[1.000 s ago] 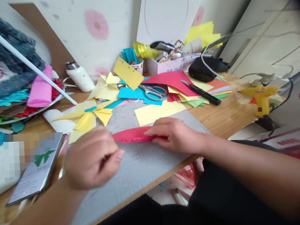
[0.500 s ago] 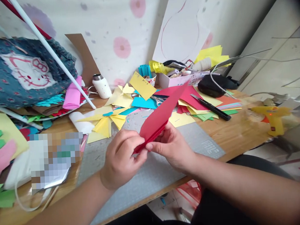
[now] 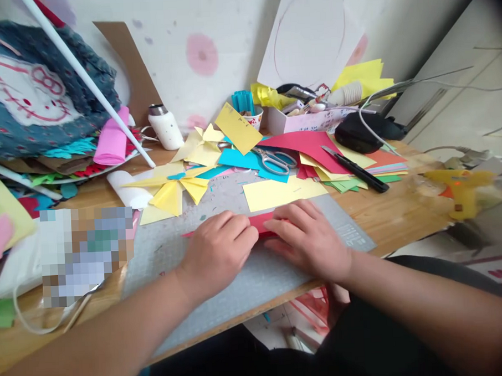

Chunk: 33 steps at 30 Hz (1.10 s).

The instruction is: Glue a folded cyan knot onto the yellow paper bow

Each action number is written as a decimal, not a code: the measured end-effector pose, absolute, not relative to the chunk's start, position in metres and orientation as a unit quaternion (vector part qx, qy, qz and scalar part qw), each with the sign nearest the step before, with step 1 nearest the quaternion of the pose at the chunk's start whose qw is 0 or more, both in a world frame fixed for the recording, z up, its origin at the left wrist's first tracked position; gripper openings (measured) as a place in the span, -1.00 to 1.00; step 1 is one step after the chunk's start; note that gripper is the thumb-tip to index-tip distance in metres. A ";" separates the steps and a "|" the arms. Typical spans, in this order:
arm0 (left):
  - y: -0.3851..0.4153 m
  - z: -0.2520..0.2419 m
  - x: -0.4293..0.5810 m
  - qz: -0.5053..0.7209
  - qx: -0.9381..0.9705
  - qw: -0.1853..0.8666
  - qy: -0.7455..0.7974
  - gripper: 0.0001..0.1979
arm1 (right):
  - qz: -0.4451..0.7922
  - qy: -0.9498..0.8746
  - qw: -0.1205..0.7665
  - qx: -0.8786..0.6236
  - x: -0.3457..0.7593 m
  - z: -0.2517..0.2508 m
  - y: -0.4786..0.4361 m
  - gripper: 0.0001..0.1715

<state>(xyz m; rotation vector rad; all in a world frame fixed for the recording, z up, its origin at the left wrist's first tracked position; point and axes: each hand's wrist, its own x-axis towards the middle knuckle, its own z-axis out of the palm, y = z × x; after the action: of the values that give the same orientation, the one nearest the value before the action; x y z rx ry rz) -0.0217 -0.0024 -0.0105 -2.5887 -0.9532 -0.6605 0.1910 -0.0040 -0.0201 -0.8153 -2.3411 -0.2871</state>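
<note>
On the grey cutting mat (image 3: 217, 314) lies a piece of folded red paper (image 3: 261, 221), largely covered by both hands. My left hand (image 3: 220, 250) is closed on its left part, fingers curled and knuckles up; a thin red tip sticks out beyond it. Against the right part, my right hand (image 3: 309, 238) has its fingers bent over the top and its thumb low at the near edge. Just behind the hands is a pale yellow paper strip (image 3: 282, 195). The underside of the red paper is hidden.
Scissors (image 3: 275, 162), a box cutter (image 3: 356, 169) and loose coloured sheets lie behind the mat. A yellow glue gun (image 3: 461, 192) stands at the right. At the back are a white bottle (image 3: 165, 127) and a pink box of tools (image 3: 310, 119). A white cable (image 3: 21, 314) loops at the left.
Both hands have brought the red paper down from the air onto the mat, where it now lies flat. The scissors behind have come into fuller view. The camera has shifted slightly.
</note>
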 end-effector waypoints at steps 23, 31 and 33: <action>0.018 -0.026 -0.027 -0.160 -0.904 -0.215 -0.334 -0.85 | 0.285 -0.905 0.159 -0.274 0.204 -0.023 0.027 -0.81; 0.020 -0.025 -0.032 -0.150 -0.906 -0.208 -0.336 -0.80 | 0.290 -0.914 0.134 -0.250 0.206 -0.020 0.040 -0.71; 0.022 -0.026 -0.034 -0.148 -0.909 -0.214 -0.325 -0.78 | 0.299 -0.913 0.128 -0.247 0.207 -0.019 0.040 -0.70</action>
<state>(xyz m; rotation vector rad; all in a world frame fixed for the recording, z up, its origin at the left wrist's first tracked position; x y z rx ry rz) -0.0337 0.0220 -0.0264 -3.3246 -1.1901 -0.5417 0.2067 0.0401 -0.0188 -0.7190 -2.6554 0.8691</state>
